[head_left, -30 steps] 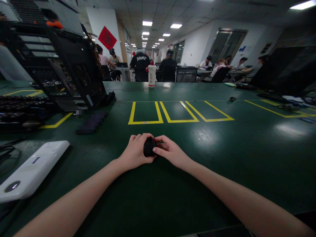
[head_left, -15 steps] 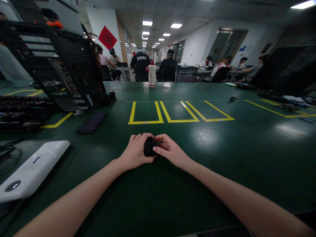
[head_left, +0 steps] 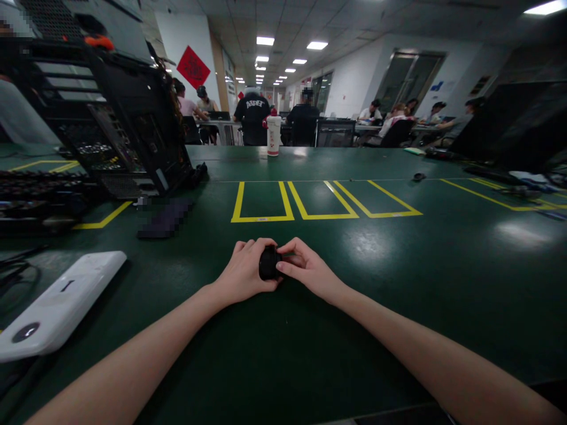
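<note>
Grip of both hands (head_left: 247, 270) (head_left: 311, 270) around black object (head_left: 269, 263).

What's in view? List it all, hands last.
Table: one, green, foreground
Object: one, black, between hands
Tape frames: several, yellow, on table
Computer case: one, black, left
Device: one, white, left
Blurred item: one, purplish, beside case
Bottle: one, white-red, far edge
Round item: one, dark, far right
Gear: uncounted, mostly dark, sides
Wall sign: one, red, background
People: several, mixed, background
Lights: several, white, ceiling
Left hand: one, bare, gripping object
Right hand: one, bare, touching object
</note>
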The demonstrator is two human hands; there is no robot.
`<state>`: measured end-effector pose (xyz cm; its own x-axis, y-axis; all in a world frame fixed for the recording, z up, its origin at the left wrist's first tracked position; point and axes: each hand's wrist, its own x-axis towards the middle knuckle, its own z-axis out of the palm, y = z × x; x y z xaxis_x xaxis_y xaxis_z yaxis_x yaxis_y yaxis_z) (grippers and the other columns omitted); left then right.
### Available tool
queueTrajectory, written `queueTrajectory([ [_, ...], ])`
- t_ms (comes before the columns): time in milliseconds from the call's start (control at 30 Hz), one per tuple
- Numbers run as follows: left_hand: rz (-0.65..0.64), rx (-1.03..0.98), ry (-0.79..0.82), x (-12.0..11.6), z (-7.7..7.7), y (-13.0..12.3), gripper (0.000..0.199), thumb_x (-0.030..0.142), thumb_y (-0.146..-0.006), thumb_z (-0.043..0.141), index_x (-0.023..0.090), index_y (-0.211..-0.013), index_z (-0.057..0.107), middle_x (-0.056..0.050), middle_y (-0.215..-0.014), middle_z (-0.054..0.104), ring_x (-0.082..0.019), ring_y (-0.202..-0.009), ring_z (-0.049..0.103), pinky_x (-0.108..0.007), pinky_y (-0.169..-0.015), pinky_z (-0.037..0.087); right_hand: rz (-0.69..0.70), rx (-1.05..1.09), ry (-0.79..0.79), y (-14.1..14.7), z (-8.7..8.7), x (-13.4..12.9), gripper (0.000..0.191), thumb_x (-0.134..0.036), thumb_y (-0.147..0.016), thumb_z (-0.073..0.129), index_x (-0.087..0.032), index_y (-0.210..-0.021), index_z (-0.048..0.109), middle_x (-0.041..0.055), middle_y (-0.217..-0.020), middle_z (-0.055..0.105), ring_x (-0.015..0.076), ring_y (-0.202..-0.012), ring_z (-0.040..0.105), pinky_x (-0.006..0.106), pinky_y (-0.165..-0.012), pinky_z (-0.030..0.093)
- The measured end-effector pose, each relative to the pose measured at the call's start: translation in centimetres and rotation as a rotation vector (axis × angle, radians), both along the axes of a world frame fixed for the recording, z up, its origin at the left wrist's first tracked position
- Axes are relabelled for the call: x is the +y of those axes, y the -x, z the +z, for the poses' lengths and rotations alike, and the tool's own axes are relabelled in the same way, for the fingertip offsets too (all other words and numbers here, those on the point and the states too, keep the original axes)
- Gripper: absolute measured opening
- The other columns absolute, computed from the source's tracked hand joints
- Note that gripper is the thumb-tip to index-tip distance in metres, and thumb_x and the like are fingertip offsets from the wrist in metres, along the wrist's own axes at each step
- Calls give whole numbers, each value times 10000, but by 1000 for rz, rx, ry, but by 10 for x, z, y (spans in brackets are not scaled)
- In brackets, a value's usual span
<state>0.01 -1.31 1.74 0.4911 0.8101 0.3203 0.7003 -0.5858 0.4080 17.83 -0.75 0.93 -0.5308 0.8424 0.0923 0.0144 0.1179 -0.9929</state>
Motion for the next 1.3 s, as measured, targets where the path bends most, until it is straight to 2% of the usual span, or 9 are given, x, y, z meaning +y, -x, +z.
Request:
queueTrajectory([
  [167,-14,-1,30,-1,2,0,505,347,-668,632,212,-1092,391,-43,-1036,521,-230,-941,501,-383,-837,324,-32,-41,27,0,-3,2,297,-265,-761,581,-217,-1028,460,39,-1087,492,192,-1023,523,403,-881,445],
  [367,-5,-6,5,1,-1,1,508,332,-655,637,219,-1086,393,-41,-1023,520,-235,-933,501,-385,-829,330,58,0,26,-4,1,0,293,-227,-741,612,-220,-988,455,23,-1070,511,186,-1023,534,396,-886,450],
  [533,-20,0,41,0,1,1,501,352,-675,620,215,-1098,388,-46,-1036,515,-231,-944,500,-384,-841,326,33,16,21,-3,2,-1,213,-250,-765,583,-221,-933,455,17,-1031,521,184,-985,553,399,-849,470],
  [733,13,-19,-13,3,-6,0,522,331,-636,645,219,-1080,396,-38,-1007,527,-237,-918,509,-386,-820,326,-10,-2,40,-2,-5,3,319,-223,-737,613,-226,-1011,450,25,-1077,495,193,-1039,523,409,-901,437],
  [1000,-1,-7,-8,2,-4,1,520,314,-639,640,218,-1087,394,-43,-1018,522,-239,-930,504,-384,-819,330,108,69,63,-5,0,2,357,-180,-696,653,-211,-982,441,22,-1063,503,179,-1055,515,389,-923,421],
  [1167,-5,-12,19,1,-1,1,510,349,-654,635,223,-1088,397,-41,-1029,524,-238,-939,507,-390,-833,327,37,31,56,-3,1,-1,244,-261,-754,593,-218,-952,457,19,-1054,510,181,-1000,544,399,-863,460],
  [1300,-7,-16,36,0,2,0,508,348,-661,631,221,-1095,398,-47,-1039,526,-243,-951,505,-396,-837,327,4,9,40,-2,-1,1,280,-247,-749,599,-222,-990,459,20,-1059,507,179,-1010,536,398,-890,445],
])
